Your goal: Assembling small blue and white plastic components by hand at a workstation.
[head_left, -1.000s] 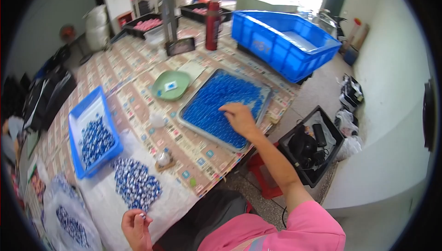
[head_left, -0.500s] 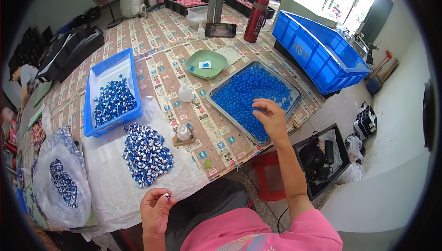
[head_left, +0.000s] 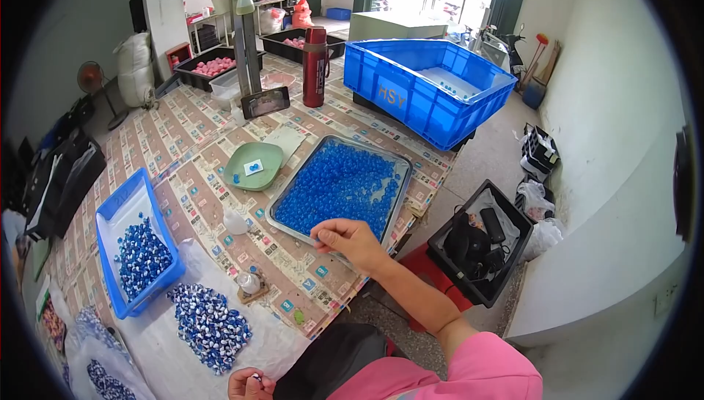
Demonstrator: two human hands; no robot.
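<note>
My right hand [head_left: 348,242] is closed in a pinch at the near edge of a metal tray [head_left: 405,180] full of clear blue beads [head_left: 323,187]. A bit of blue, seemingly one bead, shows at its fingertips. Low in the view, my left hand [head_left: 248,387] pinches a small dark-and-white bead [head_left: 256,377], partly hidden by the fingers. Beyond it a heap of blue-and-white beads [head_left: 210,327] lies on white sheeting [head_left: 282,345]. A blue tray [head_left: 178,272] at the left holds more such beads.
A small glass jar [head_left: 248,283], a white bottle [head_left: 235,222] and a green dish [head_left: 268,154] stand between the trays. Farther back are a phone [head_left: 265,102], a red flask [head_left: 314,70] and a large blue crate [head_left: 411,96]. A black bin [head_left: 480,294] sits right of the table.
My right hand has moved from above the blue beads to the tray's near edge, toward my left hand. The whole view has shifted; my left hand keeps its pinch and sits lower in the picture.
</note>
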